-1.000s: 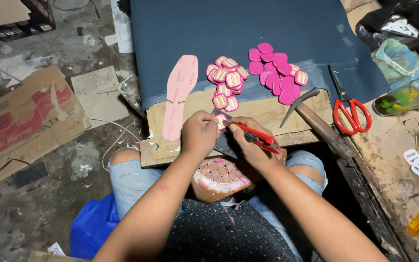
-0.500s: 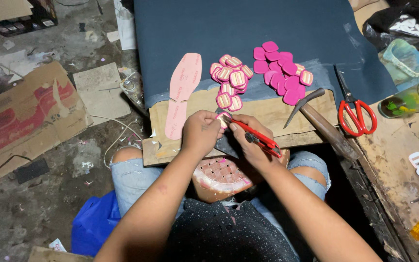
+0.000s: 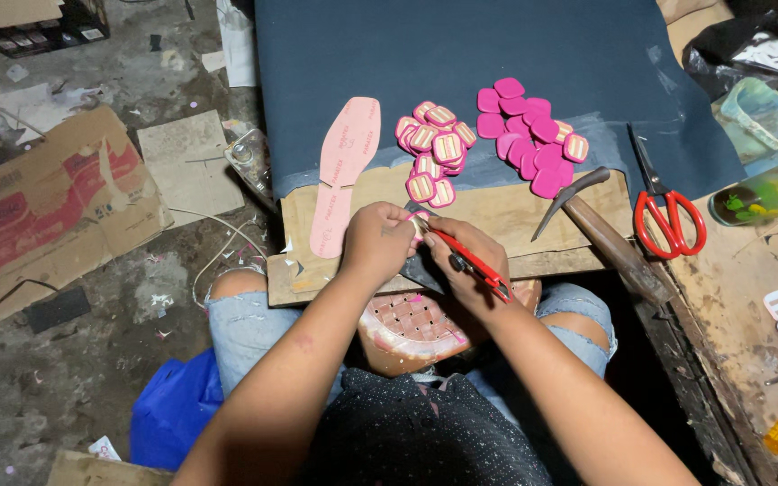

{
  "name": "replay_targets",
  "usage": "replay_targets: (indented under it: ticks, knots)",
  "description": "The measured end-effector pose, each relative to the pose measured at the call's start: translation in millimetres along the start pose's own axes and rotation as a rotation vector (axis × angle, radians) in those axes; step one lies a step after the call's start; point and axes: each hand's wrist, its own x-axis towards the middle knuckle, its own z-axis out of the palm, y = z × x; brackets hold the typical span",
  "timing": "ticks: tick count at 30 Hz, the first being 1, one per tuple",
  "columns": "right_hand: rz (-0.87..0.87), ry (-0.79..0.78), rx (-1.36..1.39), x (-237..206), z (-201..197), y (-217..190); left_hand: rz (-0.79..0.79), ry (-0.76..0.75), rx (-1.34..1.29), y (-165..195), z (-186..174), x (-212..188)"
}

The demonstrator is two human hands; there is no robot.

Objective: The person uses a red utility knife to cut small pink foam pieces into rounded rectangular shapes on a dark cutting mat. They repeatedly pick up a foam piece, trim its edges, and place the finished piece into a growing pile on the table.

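Between the 2 hands, a small pink piece is pinched over a wooden board.

Left hand is shut tight on that piece, and right hand is wrapped around a red cutter that touches it. Just past the hands lie a pile of pink pieces with tan stripes and a pile of plain pink pieces. Left of the left hand is a pink shoe sole. Right of the right hand lie a hammer and red scissors.

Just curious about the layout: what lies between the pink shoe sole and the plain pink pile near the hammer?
In the head view, between the shoe sole and the plain pink pile, a cluster of striped pink pieces lies.
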Motion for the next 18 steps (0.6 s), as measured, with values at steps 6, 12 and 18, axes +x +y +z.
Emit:
replay_targets:
  ticks: [6, 12, 18]
  knots:
    - [-0.024, -0.108, -0.067, 7, -14, -8, 0.015, 0.081, 0.157, 9, 6, -10]
    - [0.07, -0.073, 0.026, 9, -10, -8, 0.143, 0.115, 0.249, 3, 6, -14]
    - [-0.011, -0.006, 0.036, 1, -2, -12, 0.083, 0.059, 0.196, 4, 1, -12]
